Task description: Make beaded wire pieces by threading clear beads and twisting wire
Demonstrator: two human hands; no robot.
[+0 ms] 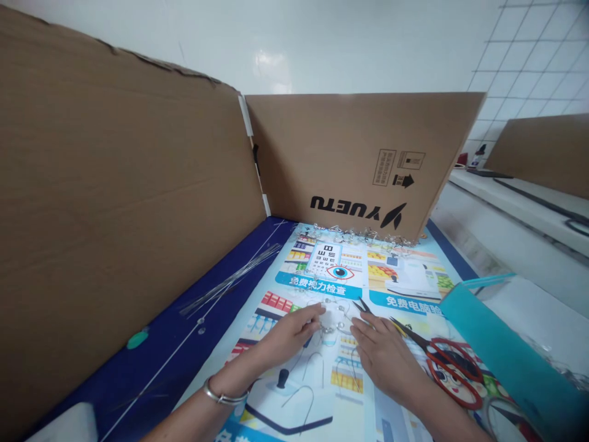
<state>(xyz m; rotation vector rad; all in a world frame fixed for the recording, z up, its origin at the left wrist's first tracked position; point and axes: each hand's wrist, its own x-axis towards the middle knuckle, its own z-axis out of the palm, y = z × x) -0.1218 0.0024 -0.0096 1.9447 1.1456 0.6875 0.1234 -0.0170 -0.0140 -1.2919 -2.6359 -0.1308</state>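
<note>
My left hand (294, 329), a silver bangle on its wrist, pinches the left side of a small ring of clear beads on thin wire (327, 330). My right hand (380, 350) is at the ring's right side, fingers bent together and pointing at it; whatever lies between the fingertips is hidden. Dark-jawed pliers (363, 305) poke out past the right index finger, and the hand covers part of them. Just right of that hand lie scissors with red handles (453, 371). Loose bent wires (306, 393) are on the printed sheet below the hands.
Cardboard panels (138, 153) wall the left and back (294, 159). Several beaded wire pieces (354, 235) line the back panel's foot. Straight wires (232, 279) lie on the blue cloth at left. A teal-edged box (510, 344) with wire pieces stands at right.
</note>
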